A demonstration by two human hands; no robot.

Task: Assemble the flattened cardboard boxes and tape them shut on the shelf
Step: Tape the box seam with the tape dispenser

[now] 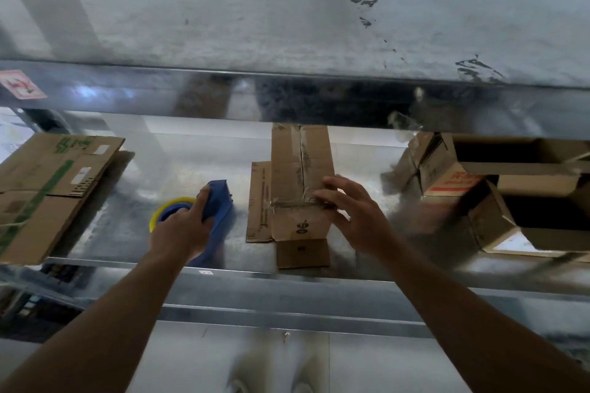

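Nearest, the shelf's (415, 277) front lip is smooth, shiny metal. A loose brown flap reaches it just below the right hand (348, 210), and it could snag or crease if the box is dragged forward. The left hand (182, 226) curls its fingers over the blue plastic tape dispenser (220, 204), whose yellow-rimmed roll (166, 206) sits under the palm. On that slick surface, I judge, it could skid if pushed rather than lifted. The right hand, fingers spread, presses flat on the small cardboard box (300, 175), at a wrinkled strip of clear tape crossing its seam. The wrinkles suggest weak adhesion, so the flaps may spring open once released. Well left of the left hand lies flattened cardboard (54, 188) striped with green tape. Right of the right hand stand open-topped boxes (447, 175), matte and creased.
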